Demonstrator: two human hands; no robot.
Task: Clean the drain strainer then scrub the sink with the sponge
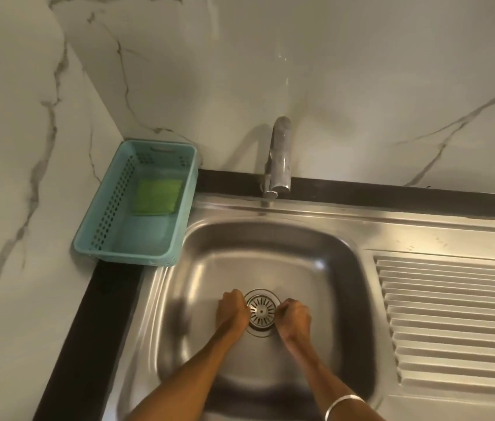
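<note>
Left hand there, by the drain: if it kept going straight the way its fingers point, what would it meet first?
The left hand points rightward at the drain strainer, whose rim it seems already to touch. Past that waits the right hand. Depth is hard to judge here.

sponge [157, 196] in basket [94, 220] | basket left of sink [270, 238] | strainer [262, 311] in sink

Bare forearms, silver bangle [344, 405] on right wrist

Dim, warm light; soft glare on the stainless steel sink basin [270, 253], slight overall blur, wide-angle bending at edges.
</note>
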